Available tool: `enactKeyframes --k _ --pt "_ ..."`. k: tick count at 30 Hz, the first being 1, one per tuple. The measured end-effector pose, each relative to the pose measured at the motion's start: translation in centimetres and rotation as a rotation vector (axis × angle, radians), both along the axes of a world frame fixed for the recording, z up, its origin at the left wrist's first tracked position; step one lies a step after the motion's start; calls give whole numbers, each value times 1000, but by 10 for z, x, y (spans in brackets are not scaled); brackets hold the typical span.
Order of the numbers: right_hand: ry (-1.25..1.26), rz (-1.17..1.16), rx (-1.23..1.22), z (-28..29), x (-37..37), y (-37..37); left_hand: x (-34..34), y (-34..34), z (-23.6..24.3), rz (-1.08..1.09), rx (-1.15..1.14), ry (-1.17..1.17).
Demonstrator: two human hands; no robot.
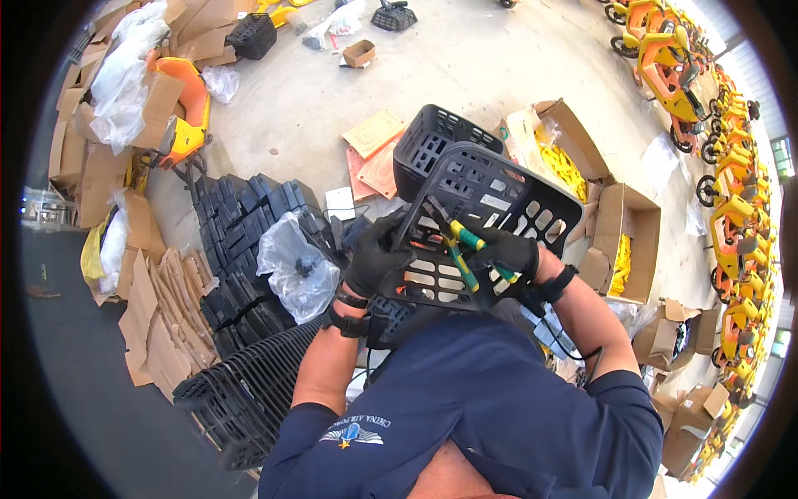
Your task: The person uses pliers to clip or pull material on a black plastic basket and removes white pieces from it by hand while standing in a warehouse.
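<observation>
A black perforated plastic basket (524, 191) is held tilted in front of me. My left hand (374, 258), in a black glove, is curled around its left edge. My gloved right hand (507, 254) holds pliers with green and yellow handles (460, 259) over the basket's slotted face, their jaws near small orange bits in the openings, too small to tell. Another black basket (432, 125) stands just behind the held one. Below my left hand, stacked black baskets (237, 391) lie beside my body.
Black blocks (233, 241) and a clear bag (295, 274) are at left, near cardboard (158, 324) and a yellow-orange body part (179, 108). Orange panels (370, 133) and cartons of yellow parts (632, 208) lie ahead and right. Yellow scooters (736, 208) line the right side.
</observation>
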State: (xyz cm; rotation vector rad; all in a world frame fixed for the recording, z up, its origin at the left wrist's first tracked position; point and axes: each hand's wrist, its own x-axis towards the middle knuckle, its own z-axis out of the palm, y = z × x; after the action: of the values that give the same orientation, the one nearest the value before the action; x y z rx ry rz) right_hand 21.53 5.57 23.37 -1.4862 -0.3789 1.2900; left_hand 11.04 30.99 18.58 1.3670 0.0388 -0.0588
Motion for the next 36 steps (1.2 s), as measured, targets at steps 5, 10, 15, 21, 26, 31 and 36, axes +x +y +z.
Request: enactKeyframes --k 5,10,15,21,26,31,36 --pt "-102 115 -60 17 21 -9 12 -4 28 -54 33 94" --pt "-69 8 107 30 31 -23 25 -14 41 -64 89 77" --pt "127 -109 72 41 24 -32 29 -26 54 -58 76 123" --pt "256 -147 179 22 15 -44 28 -36 45 -57 141 92" --pt "-59 72 -260 23 -14 -49 16 -25 35 154 83 100" --pt "-11 2 -194 -5 -39 -55 16 -8 19 147 84 125" --pt "283 -258 284 2 -18 -40 14 -20 11 193 55 92"
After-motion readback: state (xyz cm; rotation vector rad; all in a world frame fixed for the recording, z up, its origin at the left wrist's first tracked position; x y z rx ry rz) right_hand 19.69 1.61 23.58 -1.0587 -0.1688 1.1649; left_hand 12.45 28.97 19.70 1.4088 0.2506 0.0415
